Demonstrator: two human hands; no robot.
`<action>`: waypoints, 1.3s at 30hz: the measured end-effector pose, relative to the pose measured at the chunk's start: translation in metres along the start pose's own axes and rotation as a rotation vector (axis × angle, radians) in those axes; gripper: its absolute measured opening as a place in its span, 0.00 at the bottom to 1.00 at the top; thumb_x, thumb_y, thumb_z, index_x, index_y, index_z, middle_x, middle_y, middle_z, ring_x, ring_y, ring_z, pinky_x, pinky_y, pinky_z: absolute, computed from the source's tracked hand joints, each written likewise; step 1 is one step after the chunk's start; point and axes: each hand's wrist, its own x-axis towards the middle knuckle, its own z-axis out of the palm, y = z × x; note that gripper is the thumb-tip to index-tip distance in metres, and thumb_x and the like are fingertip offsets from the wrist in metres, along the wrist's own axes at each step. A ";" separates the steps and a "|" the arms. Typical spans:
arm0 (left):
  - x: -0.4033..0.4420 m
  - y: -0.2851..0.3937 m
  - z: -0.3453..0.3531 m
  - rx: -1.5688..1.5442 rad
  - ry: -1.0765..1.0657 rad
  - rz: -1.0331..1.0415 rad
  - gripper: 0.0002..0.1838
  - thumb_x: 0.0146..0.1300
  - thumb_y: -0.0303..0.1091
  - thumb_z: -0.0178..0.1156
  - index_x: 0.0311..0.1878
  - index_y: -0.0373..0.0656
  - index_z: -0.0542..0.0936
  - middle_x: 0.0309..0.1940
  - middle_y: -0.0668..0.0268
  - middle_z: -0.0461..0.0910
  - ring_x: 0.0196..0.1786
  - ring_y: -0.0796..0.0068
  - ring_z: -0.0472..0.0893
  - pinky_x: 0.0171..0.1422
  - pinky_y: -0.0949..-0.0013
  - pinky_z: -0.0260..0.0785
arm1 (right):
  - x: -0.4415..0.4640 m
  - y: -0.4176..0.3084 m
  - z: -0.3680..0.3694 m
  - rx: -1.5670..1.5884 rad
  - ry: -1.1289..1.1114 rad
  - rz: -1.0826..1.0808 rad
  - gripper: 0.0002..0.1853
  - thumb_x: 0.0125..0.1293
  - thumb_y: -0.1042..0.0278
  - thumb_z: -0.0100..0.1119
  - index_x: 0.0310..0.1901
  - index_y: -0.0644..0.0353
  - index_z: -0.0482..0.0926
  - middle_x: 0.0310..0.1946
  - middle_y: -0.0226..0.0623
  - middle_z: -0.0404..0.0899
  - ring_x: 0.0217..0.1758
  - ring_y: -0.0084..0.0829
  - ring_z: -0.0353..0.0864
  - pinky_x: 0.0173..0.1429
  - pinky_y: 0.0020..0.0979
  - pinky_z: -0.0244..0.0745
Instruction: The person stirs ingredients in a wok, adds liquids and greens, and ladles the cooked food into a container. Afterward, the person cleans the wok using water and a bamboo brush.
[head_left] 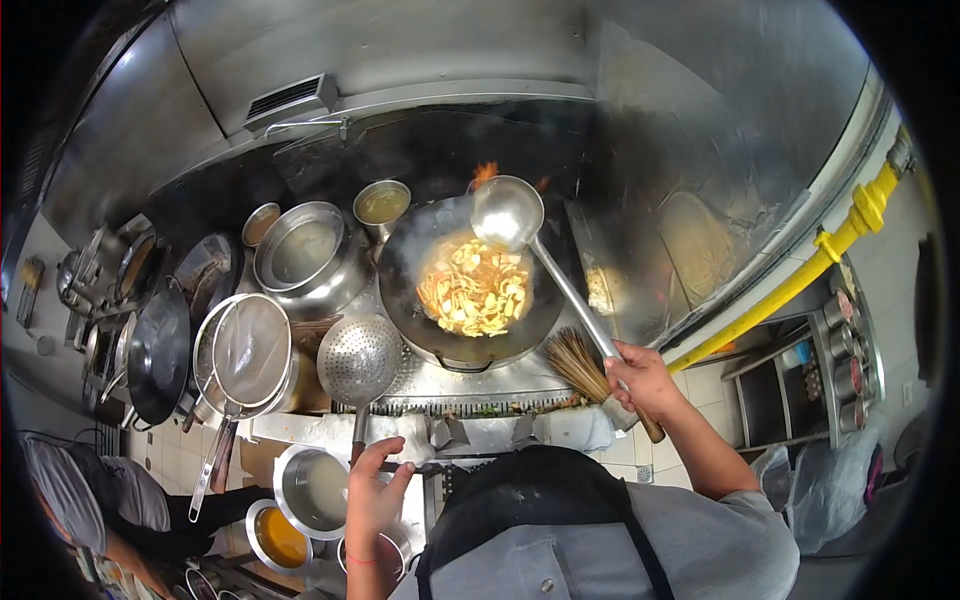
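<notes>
Clutching a long ladle in the right hand, near its wooden end, with fingers wrapped around the handle. Reaching from there toward the far left, with the bowl of the ladle above the far right part of a dark wok on the stove, apart from most of the food. Lying in the middle of the wok, pale yellow and lightly browned pieces in a loose heap, under thin steam. Rising just beyond the far rim, a small orange flame. Holding the left hand at the near side, with bent fingers and a raised thumb, right by the handle end of a perforated skimmer; impossible to tell whether gripping it. Resting left of the wok, that skimmer, and farther left a round mesh strainer. Standing toward the far left, a large metal pot and a smaller pot of yellowish liquid. Placed at the near left, a pot of pale liquid beside a bowl of orange liquid. Lying right of the wok, near the right hand, a bristle brush.
</notes>
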 end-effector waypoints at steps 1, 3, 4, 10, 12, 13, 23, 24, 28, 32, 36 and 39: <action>0.003 0.000 0.002 -0.014 0.007 0.029 0.17 0.55 0.25 0.66 0.49 0.36 0.80 0.46 0.57 0.82 0.51 0.65 0.80 0.58 0.67 0.69 | -0.007 -0.001 0.000 0.038 -0.005 -0.015 0.14 0.71 0.67 0.51 0.57 0.55 0.75 0.19 0.25 0.67 0.14 0.16 0.62 0.15 0.22 0.60; 0.007 0.000 0.004 -0.024 0.005 0.056 0.17 0.54 0.26 0.67 0.48 0.37 0.80 0.46 0.56 0.82 0.50 0.62 0.80 0.57 0.65 0.69 | -0.015 0.001 -0.001 0.037 -0.004 -0.027 0.15 0.71 0.68 0.51 0.58 0.56 0.74 0.19 0.25 0.67 0.14 0.16 0.62 0.15 0.21 0.59; 0.012 -0.001 0.005 -0.003 -0.014 0.071 0.17 0.54 0.26 0.67 0.48 0.37 0.80 0.46 0.56 0.82 0.51 0.62 0.80 0.57 0.65 0.70 | -0.018 0.001 -0.002 0.031 -0.004 -0.044 0.16 0.71 0.68 0.51 0.59 0.57 0.73 0.19 0.25 0.67 0.14 0.16 0.62 0.15 0.21 0.59; 0.030 0.007 0.015 -0.041 -0.099 0.121 0.15 0.57 0.26 0.64 0.48 0.36 0.80 0.47 0.58 0.82 0.52 0.67 0.80 0.59 0.67 0.69 | -0.044 0.000 -0.016 0.073 -0.058 -0.027 0.13 0.71 0.69 0.52 0.54 0.62 0.74 0.19 0.27 0.68 0.12 0.17 0.63 0.13 0.22 0.57; 0.037 0.005 0.017 -0.063 -0.079 0.128 0.14 0.57 0.25 0.64 0.48 0.36 0.81 0.46 0.58 0.82 0.51 0.68 0.80 0.59 0.67 0.69 | -0.061 -0.005 -0.033 0.111 -0.105 -0.002 0.11 0.70 0.69 0.53 0.51 0.63 0.75 0.18 0.28 0.69 0.11 0.17 0.62 0.12 0.23 0.57; 0.041 0.008 0.016 -0.040 -0.066 0.113 0.13 0.57 0.25 0.63 0.47 0.36 0.81 0.45 0.59 0.82 0.50 0.69 0.80 0.58 0.68 0.69 | -0.071 -0.008 -0.044 0.141 -0.156 0.023 0.10 0.70 0.69 0.54 0.48 0.63 0.75 0.17 0.29 0.69 0.10 0.18 0.62 0.12 0.23 0.56; 0.080 0.013 0.010 -0.126 0.128 0.046 0.09 0.61 0.25 0.61 0.44 0.34 0.80 0.41 0.63 0.82 0.43 0.77 0.79 0.51 0.72 0.70 | -0.188 -0.032 -0.121 0.092 -0.216 0.011 0.14 0.52 0.66 0.73 0.26 0.67 0.78 0.13 0.31 0.73 0.11 0.22 0.69 0.15 0.25 0.59; 0.082 0.014 0.011 -0.111 0.144 0.028 0.08 0.61 0.24 0.61 0.44 0.34 0.80 0.39 0.62 0.82 0.41 0.77 0.79 0.48 0.72 0.71 | -0.199 -0.028 -0.132 0.094 -0.224 0.012 0.14 0.52 0.66 0.73 0.26 0.67 0.78 0.13 0.31 0.73 0.11 0.22 0.69 0.15 0.25 0.59; 0.088 0.064 0.017 -0.053 0.096 0.037 0.15 0.59 0.30 0.65 0.47 0.32 0.79 0.42 0.62 0.83 0.44 0.70 0.81 0.50 0.70 0.71 | -0.227 -0.006 -0.158 -0.137 -0.213 -0.315 0.15 0.43 0.64 0.79 0.20 0.63 0.80 0.15 0.32 0.78 0.14 0.23 0.75 0.18 0.24 0.61; 0.144 0.129 0.045 0.036 0.012 0.253 0.15 0.59 0.29 0.64 0.48 0.32 0.79 0.43 0.61 0.83 0.45 0.69 0.81 0.51 0.69 0.71 | -0.235 -0.011 -0.167 -0.092 -0.382 -0.428 0.14 0.42 0.68 0.80 0.21 0.64 0.81 0.15 0.35 0.79 0.15 0.24 0.77 0.19 0.24 0.61; 0.156 0.149 0.053 0.069 0.015 0.301 0.15 0.59 0.29 0.64 0.49 0.32 0.79 0.44 0.60 0.83 0.46 0.69 0.81 0.52 0.69 0.71 | -0.254 0.026 -0.192 -0.110 -0.351 -0.496 0.15 0.44 0.67 0.80 0.20 0.66 0.81 0.15 0.35 0.80 0.14 0.23 0.78 0.18 0.23 0.65; 0.124 0.128 0.034 0.080 0.071 0.236 0.16 0.60 0.29 0.64 0.49 0.32 0.79 0.44 0.60 0.82 0.47 0.68 0.81 0.53 0.68 0.72 | -0.248 0.030 -0.193 -0.072 -0.317 -0.530 0.15 0.43 0.66 0.80 0.19 0.67 0.81 0.14 0.36 0.80 0.13 0.24 0.78 0.18 0.22 0.67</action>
